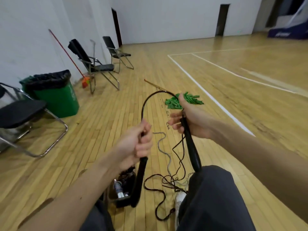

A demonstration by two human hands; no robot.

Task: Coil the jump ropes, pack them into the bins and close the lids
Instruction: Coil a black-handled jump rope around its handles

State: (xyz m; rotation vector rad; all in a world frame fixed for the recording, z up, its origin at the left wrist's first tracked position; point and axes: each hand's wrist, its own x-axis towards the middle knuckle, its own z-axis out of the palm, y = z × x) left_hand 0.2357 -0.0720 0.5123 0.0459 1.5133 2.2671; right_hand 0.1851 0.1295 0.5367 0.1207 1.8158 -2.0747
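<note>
The left hand [138, 145] is a closed fist round 1 black handle [139, 180], which hangs down from it toward the floor. The right hand [191, 120] grips the second handle [193, 150] near its top, fingers curled round it and thumb raised; this handle also points down. Between the 2 hands the black jump rope [145, 104] rises in a stiff arch whose far end meets the right thumb, directly in front of the green mop head [173, 103]. That mop head lies on the wooden floor [116, 114], partly hidden by the right hand, with its wooden stick [154, 85] running away to its left.

Nearer the camera than the mop head, a thin dark cord [171, 182] trails from under the right hand into a loose tangle on the floor, crossing a grey rope [158, 145]. Nearer still and left, a black box [122, 200] sits between the person's knees. Far left of the mop head stands a green waste bin [58, 100], with 1 folding chair [21, 112] in front of it and 2 more [98, 67] behind.
</note>
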